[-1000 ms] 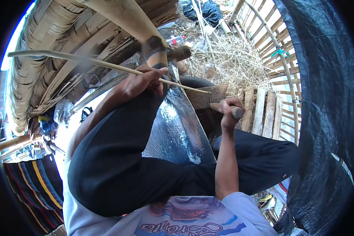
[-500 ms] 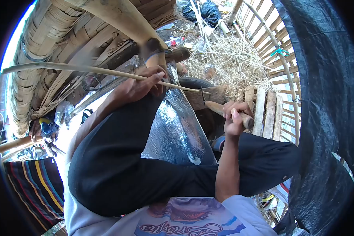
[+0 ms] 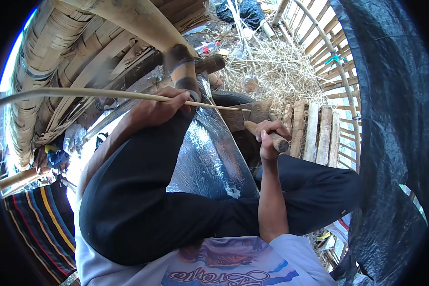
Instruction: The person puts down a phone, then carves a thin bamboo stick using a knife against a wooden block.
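My left hand [image 3: 159, 108] is closed around a long, thin bamboo strip [image 3: 114, 94], beside my raised knee. The strip bows off to the left, and its narrow tip points right. My right hand [image 3: 270, 136] grips the thick wooden handle [image 3: 280, 145] of a knife. Its short, thin dark blade [image 3: 243, 115] stands up close to the strip's tip; whether they touch I cannot tell. Behind the tip is a flat wooden board [image 3: 255, 113]. Below, between my legs, lies a shiny silvery sheet [image 3: 202, 159].
A thick bamboo pole [image 3: 128, 21] slants overhead at upper left, near a woven bamboo wall [image 3: 52, 43]. Straw shavings [image 3: 276, 71] cover the ground ahead. Wooden slats [image 3: 312, 133] stand right of the knife. Black plastic sheeting [image 3: 386, 119] hangs at far right, beside a bamboo lattice.
My right hand has moved a little left and up with the knife, and its handle end has swung closer to me. My left hand has shifted slightly left, still holding the strip.
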Action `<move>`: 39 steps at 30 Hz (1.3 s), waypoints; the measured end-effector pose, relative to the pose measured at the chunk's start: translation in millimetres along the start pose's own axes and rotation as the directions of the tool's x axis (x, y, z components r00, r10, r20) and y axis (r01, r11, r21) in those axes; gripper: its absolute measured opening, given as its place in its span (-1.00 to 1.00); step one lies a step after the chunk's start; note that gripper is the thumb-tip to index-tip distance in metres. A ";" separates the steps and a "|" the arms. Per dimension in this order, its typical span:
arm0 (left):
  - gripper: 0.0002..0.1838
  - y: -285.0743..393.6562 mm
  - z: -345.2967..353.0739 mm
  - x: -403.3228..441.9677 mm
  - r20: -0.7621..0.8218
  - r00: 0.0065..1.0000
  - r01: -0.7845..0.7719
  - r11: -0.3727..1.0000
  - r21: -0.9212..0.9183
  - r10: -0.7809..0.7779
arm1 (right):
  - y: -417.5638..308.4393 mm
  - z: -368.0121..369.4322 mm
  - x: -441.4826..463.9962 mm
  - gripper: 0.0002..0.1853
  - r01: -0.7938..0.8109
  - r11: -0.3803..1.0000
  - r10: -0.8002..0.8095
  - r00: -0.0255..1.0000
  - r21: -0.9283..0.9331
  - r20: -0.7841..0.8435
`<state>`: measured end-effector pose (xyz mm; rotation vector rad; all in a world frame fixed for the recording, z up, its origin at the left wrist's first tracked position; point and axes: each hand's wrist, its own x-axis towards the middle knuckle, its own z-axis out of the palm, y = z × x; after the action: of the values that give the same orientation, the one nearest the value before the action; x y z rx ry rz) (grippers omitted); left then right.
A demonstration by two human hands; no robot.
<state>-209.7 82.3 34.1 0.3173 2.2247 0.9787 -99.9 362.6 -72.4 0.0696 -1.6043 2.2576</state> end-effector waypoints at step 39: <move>-0.63 5.2 4.3 -6.8 -0.101 0.995 -0.025 0.998 -0.060 0.019 | 2.8 3.4 -8.3 -0.89 0.015 0.995 -0.012 0.999 -0.097 0.032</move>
<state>-202.0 85.1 39.1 0.2712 2.2801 1.0945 -93.6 356.4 -75.8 0.0907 -1.7220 2.1754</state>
